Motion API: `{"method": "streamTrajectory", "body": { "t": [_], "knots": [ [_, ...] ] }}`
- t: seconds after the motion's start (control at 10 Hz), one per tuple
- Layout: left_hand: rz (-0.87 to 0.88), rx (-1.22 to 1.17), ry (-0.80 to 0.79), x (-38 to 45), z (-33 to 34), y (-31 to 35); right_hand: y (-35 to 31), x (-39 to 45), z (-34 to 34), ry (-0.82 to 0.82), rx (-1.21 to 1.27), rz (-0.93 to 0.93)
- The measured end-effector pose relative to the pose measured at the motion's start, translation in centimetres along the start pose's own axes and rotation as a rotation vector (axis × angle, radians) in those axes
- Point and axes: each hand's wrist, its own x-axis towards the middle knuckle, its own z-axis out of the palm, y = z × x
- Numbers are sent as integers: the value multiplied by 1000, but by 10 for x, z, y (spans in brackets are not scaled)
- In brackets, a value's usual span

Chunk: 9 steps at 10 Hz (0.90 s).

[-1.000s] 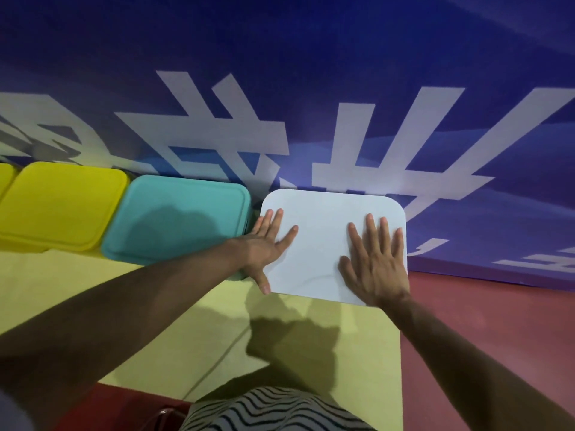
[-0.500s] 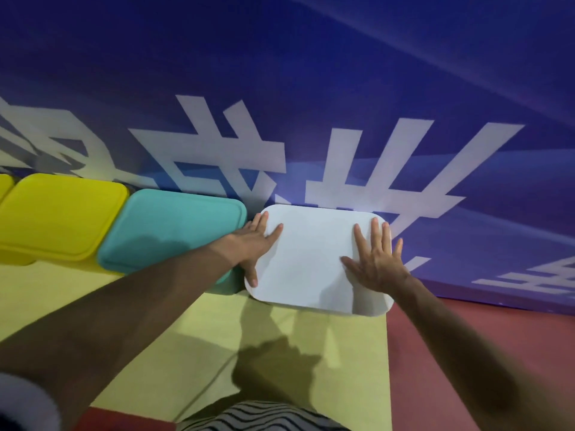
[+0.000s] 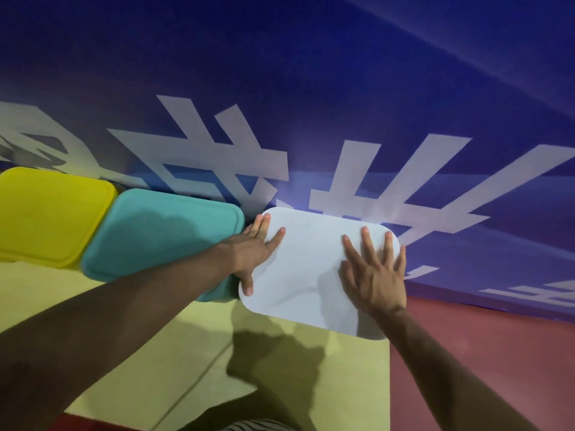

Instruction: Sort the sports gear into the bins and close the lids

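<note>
Three lidded bins stand in a row against a blue wall. The white lid (image 3: 308, 269) on the rightmost bin lies flat under both palms. My left hand (image 3: 253, 253) rests on its left edge, fingers spread, thumb along the near-left corner. My right hand (image 3: 373, 275) presses flat on its right part, fingers apart. To the left sit a teal lid (image 3: 161, 234) and a yellow lid (image 3: 49, 213), both down on their bins. No sports gear shows; the bins' insides are hidden.
The bins stand on a pale yellow mat (image 3: 174, 353) with a seam line. Red floor (image 3: 482, 353) runs to the right. A blue banner wall (image 3: 311, 88) with large white characters rises right behind the bins. A striped garment shows at the bottom edge.
Both hands stay flat on the white lid. The view has shifted a little, and my right hand has slid slightly toward the lid's right edge.
</note>
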Motion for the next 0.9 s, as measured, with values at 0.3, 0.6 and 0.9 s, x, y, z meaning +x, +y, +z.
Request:
{"method": "streamTrajectory", "body": {
  "t": [0.3, 0.6, 0.9],
  "knots": [
    [12, -26, 2, -8, -5, -3, 7, 6, -2, -145, 80, -29],
    [123, -9, 166, -55, 11, 1, -5, -57, -14, -285, 155, 102],
    [151, -72, 286, -93, 33, 3, -27, -63, -66, -412, 189, 214]
  ]
}}
